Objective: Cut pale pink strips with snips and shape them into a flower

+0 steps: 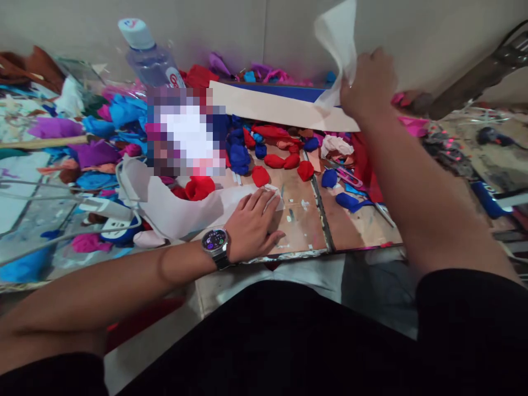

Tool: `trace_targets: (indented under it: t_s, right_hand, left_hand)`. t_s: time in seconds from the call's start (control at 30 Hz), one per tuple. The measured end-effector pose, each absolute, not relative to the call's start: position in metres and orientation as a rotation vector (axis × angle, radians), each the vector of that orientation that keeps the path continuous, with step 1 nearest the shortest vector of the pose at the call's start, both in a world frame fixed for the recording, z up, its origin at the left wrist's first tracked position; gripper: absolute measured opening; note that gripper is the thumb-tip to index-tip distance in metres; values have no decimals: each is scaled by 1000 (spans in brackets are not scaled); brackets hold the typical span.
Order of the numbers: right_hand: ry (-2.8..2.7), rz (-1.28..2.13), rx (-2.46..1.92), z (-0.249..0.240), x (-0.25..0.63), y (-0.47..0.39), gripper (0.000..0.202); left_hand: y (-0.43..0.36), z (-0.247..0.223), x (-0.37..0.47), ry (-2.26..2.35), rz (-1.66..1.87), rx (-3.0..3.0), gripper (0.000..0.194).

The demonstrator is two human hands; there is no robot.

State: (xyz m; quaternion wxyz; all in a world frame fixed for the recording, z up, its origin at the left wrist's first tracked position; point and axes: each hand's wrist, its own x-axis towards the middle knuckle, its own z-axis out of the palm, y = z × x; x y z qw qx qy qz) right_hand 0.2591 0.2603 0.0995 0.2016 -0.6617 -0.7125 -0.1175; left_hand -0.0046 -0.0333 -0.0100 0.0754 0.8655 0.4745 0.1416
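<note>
My left hand [253,223], with a watch [215,242] at the wrist, lies flat with fingers stretched over the end of a long white strip [198,212]. That strip, thin like paper or cloth, curls up at its left side. My right hand [369,82] is raised near the wall, its fingers closed on a second thin white strip [338,33] that stands up and hangs down beside the hand. Below it a long cream strip [272,107] lies across the back of the table. Between the hands are several red pieces [284,160] and blue pieces [239,157], crumpled or bundled.
A capped bottle [146,52] stands at the back left, behind a pixelated patch. Cables and a white plug [105,208] lie at the left among purple and blue scraps [99,154]. A pink clip-like item [350,177] and a dark metal post [478,77] are to the right.
</note>
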Motion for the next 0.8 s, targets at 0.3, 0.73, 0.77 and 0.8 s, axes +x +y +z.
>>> trace_targets:
  t_s: [0.3, 0.73, 0.77, 0.8]
  right_hand:
    - [-2316, -191, -1099, 34, 240, 187, 69]
    - [-2577, 657, -758, -6, 225, 94, 19]
    - [-2584, 655, -765, -6, 226, 94, 21]
    - [-2590, 647, -765, -7, 226, 93, 22]
  left_hand:
    - [-34, -17, -6, 1297, 428, 2666, 80]
    - [-32, -12, -5, 1109, 415, 2715, 65]
    - [-32, -12, -5, 1106, 419, 2720, 65]
    - [-32, -12, -5, 1101, 423, 2726, 64]
